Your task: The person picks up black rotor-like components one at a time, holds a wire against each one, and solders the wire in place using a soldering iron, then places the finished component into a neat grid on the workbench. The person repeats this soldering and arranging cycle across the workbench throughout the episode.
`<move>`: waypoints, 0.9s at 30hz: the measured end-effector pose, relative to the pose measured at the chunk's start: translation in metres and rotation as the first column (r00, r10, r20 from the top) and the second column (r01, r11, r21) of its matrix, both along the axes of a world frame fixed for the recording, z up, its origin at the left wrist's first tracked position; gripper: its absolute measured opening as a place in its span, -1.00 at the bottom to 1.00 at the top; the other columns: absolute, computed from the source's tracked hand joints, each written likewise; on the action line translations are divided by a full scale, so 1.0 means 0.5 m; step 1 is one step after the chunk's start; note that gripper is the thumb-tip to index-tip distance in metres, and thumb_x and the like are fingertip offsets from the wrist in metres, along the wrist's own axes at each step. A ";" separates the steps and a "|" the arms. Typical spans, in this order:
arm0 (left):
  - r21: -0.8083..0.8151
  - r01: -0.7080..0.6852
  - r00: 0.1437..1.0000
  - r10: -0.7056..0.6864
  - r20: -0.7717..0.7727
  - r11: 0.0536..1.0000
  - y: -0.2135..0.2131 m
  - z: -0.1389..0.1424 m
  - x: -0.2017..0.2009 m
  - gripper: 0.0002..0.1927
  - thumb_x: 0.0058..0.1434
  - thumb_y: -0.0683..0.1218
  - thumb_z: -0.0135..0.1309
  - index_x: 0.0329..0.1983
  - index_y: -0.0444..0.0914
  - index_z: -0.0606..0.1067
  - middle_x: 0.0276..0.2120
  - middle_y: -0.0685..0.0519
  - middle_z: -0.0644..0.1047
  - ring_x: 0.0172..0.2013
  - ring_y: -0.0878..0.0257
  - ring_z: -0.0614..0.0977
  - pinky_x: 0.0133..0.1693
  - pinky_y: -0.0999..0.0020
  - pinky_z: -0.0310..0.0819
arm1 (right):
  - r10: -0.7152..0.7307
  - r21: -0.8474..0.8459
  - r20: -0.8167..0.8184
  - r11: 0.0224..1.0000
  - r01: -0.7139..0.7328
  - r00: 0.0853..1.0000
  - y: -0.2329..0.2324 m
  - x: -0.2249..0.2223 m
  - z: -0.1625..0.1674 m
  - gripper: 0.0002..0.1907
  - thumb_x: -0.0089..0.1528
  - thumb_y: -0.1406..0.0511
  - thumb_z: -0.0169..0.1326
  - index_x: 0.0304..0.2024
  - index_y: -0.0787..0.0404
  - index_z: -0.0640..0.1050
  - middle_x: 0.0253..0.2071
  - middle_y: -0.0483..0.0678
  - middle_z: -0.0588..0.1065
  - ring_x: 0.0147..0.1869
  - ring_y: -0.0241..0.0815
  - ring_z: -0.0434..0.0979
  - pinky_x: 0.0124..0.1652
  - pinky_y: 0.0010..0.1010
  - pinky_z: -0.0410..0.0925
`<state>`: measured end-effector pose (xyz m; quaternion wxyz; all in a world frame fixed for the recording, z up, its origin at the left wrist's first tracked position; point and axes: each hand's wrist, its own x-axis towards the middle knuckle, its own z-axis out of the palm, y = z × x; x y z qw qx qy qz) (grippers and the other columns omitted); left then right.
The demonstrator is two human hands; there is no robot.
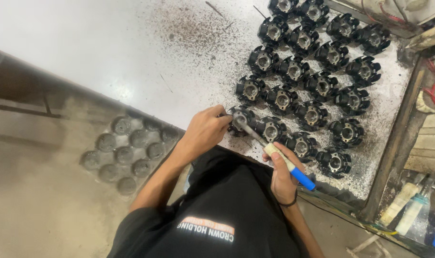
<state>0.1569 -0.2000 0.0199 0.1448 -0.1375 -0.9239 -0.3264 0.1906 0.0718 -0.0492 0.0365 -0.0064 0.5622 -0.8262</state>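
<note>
Left hand (205, 130) grips a black finned part (240, 120) at the near end of the rows, fingers (220, 114) curled over its rim. Right hand (282, 174) holds a tool by its blue-and-white handle (294, 169); metal tip rests on the same part. About two dozen like parts (313, 62) stand in rows on the white counter (107, 43), which is speckled with dark grit (193, 33). Grey bumpy mat (126, 150) lies below the counter edge.

slotted parts (318, 71) in rows on table (107, 43); tool (270, 148) on nearest part (241, 119)
</note>
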 end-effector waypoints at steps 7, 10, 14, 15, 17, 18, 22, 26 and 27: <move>0.031 -0.002 1.000 0.002 -0.026 1.000 -0.001 -0.008 -0.004 -0.85 0.14 -0.23 0.16 -0.23 -0.30 0.63 -0.33 -0.06 0.50 -0.29 -0.04 0.60 -0.26 0.10 0.49 | 0.007 0.017 0.001 1.000 -0.007 1.000 -0.002 -0.002 0.002 -0.67 0.36 0.44 0.05 0.14 0.53 0.49 -0.07 0.23 0.59 -0.07 -0.05 0.61 0.01 -0.27 0.47; 0.051 0.003 1.000 -0.003 -0.006 0.999 -0.001 -0.007 -0.007 -0.86 0.16 -0.23 0.15 -0.22 -0.32 0.62 -0.32 -0.06 0.51 -0.32 -0.02 0.60 -0.28 0.12 0.49 | 0.000 0.012 0.007 1.000 0.000 1.000 -0.001 -0.003 0.004 -0.67 0.35 0.43 0.05 0.14 0.52 0.49 -0.05 0.22 0.59 -0.06 -0.06 0.61 0.02 -0.28 0.47; 0.040 0.003 1.000 -0.003 0.010 0.999 0.000 -0.009 -0.010 -0.88 0.14 -0.24 0.15 -0.25 -0.32 0.60 -0.34 -0.08 0.49 -0.33 -0.06 0.59 -0.30 0.09 0.47 | 0.007 0.011 0.004 1.000 -0.007 1.000 0.001 -0.003 0.000 -0.66 0.35 0.42 0.07 0.14 0.51 0.50 -0.06 0.22 0.59 -0.08 -0.06 0.61 0.00 -0.27 0.47; 0.044 0.006 1.000 -0.006 0.010 0.999 0.001 -0.010 -0.012 -0.88 0.14 -0.24 0.15 -0.25 -0.32 0.60 -0.35 -0.09 0.49 -0.33 -0.06 0.58 -0.31 0.08 0.46 | 0.000 -0.004 0.007 1.000 0.000 1.000 0.000 -0.002 -0.001 -0.66 0.35 0.41 0.07 0.14 0.50 0.49 -0.05 0.21 0.59 -0.08 -0.07 0.61 0.01 -0.28 0.47; 0.040 0.005 1.000 -0.005 0.008 0.999 0.003 -0.010 -0.017 -0.89 0.14 -0.23 0.15 -0.26 -0.32 0.59 -0.36 -0.09 0.48 -0.34 -0.07 0.57 -0.31 0.07 0.46 | 0.030 0.011 -0.016 0.999 -0.030 0.999 -0.002 -0.005 0.001 -0.66 0.35 0.40 0.08 0.13 0.51 0.51 -0.07 0.22 0.60 -0.09 -0.06 0.62 -0.01 -0.27 0.48; 0.033 0.004 1.000 -0.004 0.012 0.999 0.005 -0.007 -0.020 -0.90 0.15 -0.23 0.14 -0.26 -0.32 0.59 -0.36 -0.09 0.48 -0.33 -0.07 0.57 -0.29 0.06 0.47 | 0.043 0.018 -0.024 0.999 -0.043 0.999 -0.001 -0.007 0.005 -0.66 0.35 0.40 0.08 0.12 0.52 0.52 -0.08 0.23 0.60 -0.09 -0.06 0.62 -0.02 -0.27 0.48; -0.052 0.044 0.999 -0.045 -0.008 0.998 -0.006 0.036 -0.025 -0.94 0.17 -0.22 0.13 -0.31 -0.32 0.54 -0.35 -0.08 0.48 -0.31 -0.06 0.59 -0.30 0.05 0.47 | 0.053 0.037 -0.204 0.998 -0.047 0.978 0.019 -0.044 0.053 -0.70 0.36 0.42 0.09 0.11 0.48 0.52 -0.08 0.21 0.60 -0.09 -0.04 0.65 -0.08 -0.29 0.52; -0.008 0.058 0.994 -0.058 -0.097 0.998 -0.045 0.117 -0.011 -0.94 0.24 -0.26 0.13 -0.22 -0.32 0.55 -0.30 -0.07 0.48 -0.33 -0.01 0.58 -0.31 0.11 0.48 | -0.009 0.087 -0.313 0.995 0.038 0.950 0.046 -0.113 0.117 -0.72 0.38 0.42 0.08 0.12 0.44 0.54 -0.08 0.17 0.61 -0.12 -0.07 0.65 -0.11 -0.33 0.53; 0.067 0.032 0.980 -0.019 -0.199 0.997 -0.051 0.133 -0.016 -0.93 0.29 -0.27 0.13 -0.18 -0.31 0.56 -0.27 -0.04 0.49 -0.32 0.04 0.59 -0.30 0.16 0.50 | -0.021 0.127 -0.281 0.990 0.059 0.959 0.042 -0.131 0.125 -0.72 0.39 0.43 0.08 0.13 0.44 0.55 -0.10 0.16 0.61 -0.14 -0.10 0.64 -0.11 -0.36 0.52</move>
